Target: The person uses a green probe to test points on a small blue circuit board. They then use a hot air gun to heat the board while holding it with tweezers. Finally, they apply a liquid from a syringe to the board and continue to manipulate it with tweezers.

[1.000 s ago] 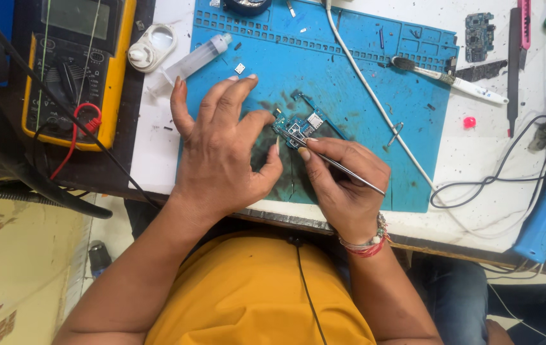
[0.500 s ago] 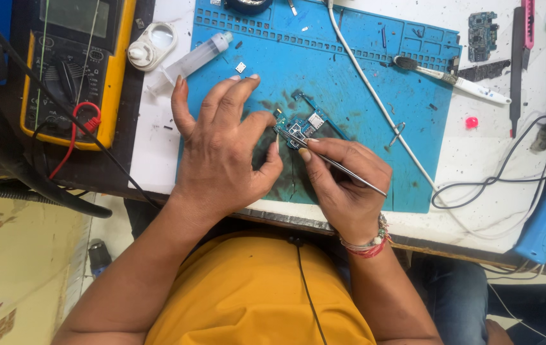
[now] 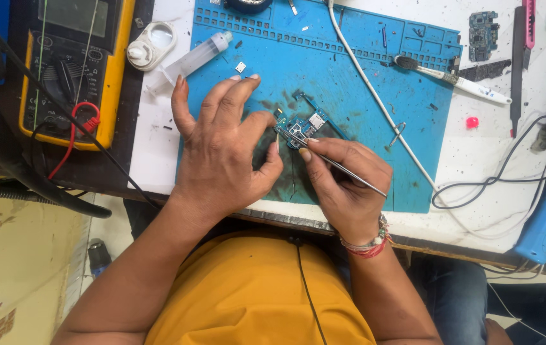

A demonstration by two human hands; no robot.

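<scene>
the left hand [image 3: 222, 147] is resting on the blue mat [image 3: 362, 70], fingers spread and half curled, its fingertips pressing the edge of a small blue circuit board [image 3: 303, 128] lying near the mat's middle. the right hand [image 3: 343, 185] is pinching thin metal tweezers [image 3: 330, 160], their tips touching the board. a yellow meter [image 3: 75, 70] is sitting at the far left, with a clear syringe [image 3: 190, 61] beside a round white case [image 3: 150, 45]. a white brush [image 3: 458, 80] is lying on the mat's right edge.
</scene>
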